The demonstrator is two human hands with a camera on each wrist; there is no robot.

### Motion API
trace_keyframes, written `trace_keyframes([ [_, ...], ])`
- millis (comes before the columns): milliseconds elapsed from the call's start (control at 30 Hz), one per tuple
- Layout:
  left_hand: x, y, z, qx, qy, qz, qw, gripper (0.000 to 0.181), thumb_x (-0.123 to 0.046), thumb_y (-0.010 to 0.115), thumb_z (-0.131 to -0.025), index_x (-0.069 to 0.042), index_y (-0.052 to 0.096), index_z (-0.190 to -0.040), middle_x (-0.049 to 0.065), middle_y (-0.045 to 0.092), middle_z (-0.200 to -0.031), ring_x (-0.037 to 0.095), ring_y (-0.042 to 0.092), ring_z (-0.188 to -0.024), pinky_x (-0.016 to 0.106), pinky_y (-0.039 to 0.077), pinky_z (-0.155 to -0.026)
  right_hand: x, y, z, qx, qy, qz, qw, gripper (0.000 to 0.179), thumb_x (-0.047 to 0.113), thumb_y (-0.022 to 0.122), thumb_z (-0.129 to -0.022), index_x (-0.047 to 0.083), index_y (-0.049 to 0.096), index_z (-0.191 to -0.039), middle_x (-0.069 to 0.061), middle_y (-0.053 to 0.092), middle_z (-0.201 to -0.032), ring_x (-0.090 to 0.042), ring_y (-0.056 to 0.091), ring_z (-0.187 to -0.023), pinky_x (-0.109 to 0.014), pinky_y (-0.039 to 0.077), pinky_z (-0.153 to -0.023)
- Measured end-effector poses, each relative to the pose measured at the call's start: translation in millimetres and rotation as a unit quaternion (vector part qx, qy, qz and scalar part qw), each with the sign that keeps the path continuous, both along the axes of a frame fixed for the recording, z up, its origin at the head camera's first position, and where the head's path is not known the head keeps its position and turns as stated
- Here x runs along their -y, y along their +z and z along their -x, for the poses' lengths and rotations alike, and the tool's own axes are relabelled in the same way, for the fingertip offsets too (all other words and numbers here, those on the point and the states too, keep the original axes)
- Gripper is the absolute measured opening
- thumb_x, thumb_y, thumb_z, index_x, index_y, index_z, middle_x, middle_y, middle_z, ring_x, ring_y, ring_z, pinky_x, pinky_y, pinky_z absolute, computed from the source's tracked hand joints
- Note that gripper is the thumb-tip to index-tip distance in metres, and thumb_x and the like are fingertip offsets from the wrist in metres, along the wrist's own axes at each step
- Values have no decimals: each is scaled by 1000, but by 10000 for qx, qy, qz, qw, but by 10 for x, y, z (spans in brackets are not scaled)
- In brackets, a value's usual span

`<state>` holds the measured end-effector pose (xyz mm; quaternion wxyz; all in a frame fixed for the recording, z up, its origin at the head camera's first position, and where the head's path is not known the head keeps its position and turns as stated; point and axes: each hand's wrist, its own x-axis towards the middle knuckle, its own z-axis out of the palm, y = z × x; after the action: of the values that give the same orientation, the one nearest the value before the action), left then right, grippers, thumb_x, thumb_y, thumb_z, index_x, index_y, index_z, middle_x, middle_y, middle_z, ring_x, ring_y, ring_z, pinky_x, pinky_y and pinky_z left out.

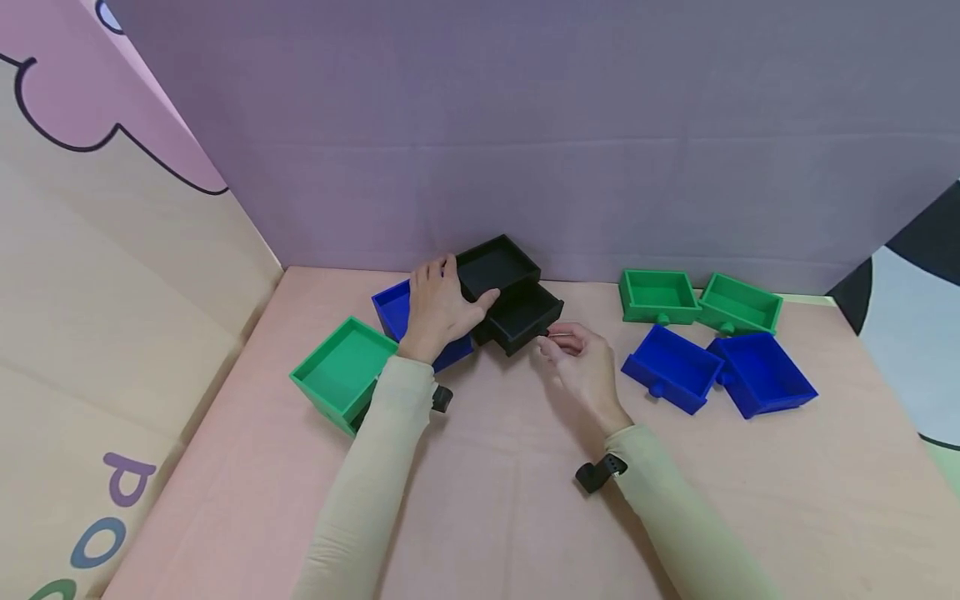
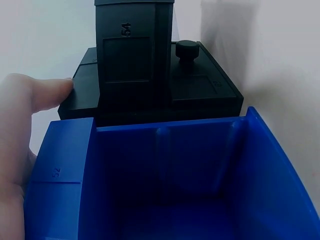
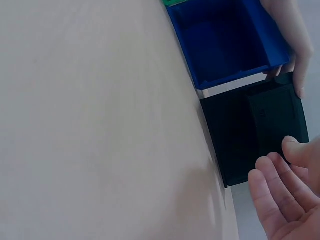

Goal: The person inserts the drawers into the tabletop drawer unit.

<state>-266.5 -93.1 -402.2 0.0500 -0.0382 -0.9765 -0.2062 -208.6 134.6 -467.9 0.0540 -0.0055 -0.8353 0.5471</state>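
Observation:
A small black drawer cabinet point(image 1: 498, 265) stands near the back of the table, its black drawer point(image 1: 523, 315) slid partway out toward the right. My left hand point(image 1: 438, 308) grips the cabinet's left side, the thumb at its front corner and the other fingers toward its rear. At the drawer's front, my right hand point(image 1: 581, 362) pinches the edge by the small knob between thumb and fingers; the knob is mostly hidden in the head view. A blue open-topped box point(image 2: 170, 175) lies right beside the cabinet, partly covered by my left hand and wrist.
At the left is a green box point(image 1: 348, 367), overlapped by my left sleeve. To the right lie two green drawers point(image 1: 660, 293) and two blue drawers point(image 1: 675, 367), with knobs on their fronts. A grey-purple cloth wall point(image 1: 562, 167) rises behind the table.

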Motion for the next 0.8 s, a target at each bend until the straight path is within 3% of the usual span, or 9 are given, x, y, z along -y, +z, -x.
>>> trace_keyframes([
  [333, 9, 0, -7, -32, -16, -2, 10000, 98, -68, 54, -99, 0, 31, -166, 22, 37, -169, 41, 32, -157, 55, 20, -133, 22, -11, -17, -149, 0, -75, 9999, 31, 29, 78, -100, 8, 75, -122, -12, 81, -115, -27, 79, -104, -10, 57, -81],
  [600, -11, 7, -3, 37, -60, 26, 10000, 99, -69, 54, -100, 0, 29, -166, 22, 36, -170, 41, 30, -158, 55, 18, -134, 61, -32, -15, -285, -81, -214, 9993, 32, 24, 78, -100, 6, 74, -125, -14, 80, -120, -28, 77, -109, -43, 61, -101],
  [800, -9, 21, 0, 96, -6, 88, 9999, 99, -69, 53, -100, -1, 28, -167, 21, 35, -170, 39, 30, -158, 54, 18, -134, 62, -20, 9, -300, -81, -225, 9993, 35, 28, 78, -99, 6, 74, -127, -15, 79, -122, -30, 76, -112, -46, 60, -104],
])
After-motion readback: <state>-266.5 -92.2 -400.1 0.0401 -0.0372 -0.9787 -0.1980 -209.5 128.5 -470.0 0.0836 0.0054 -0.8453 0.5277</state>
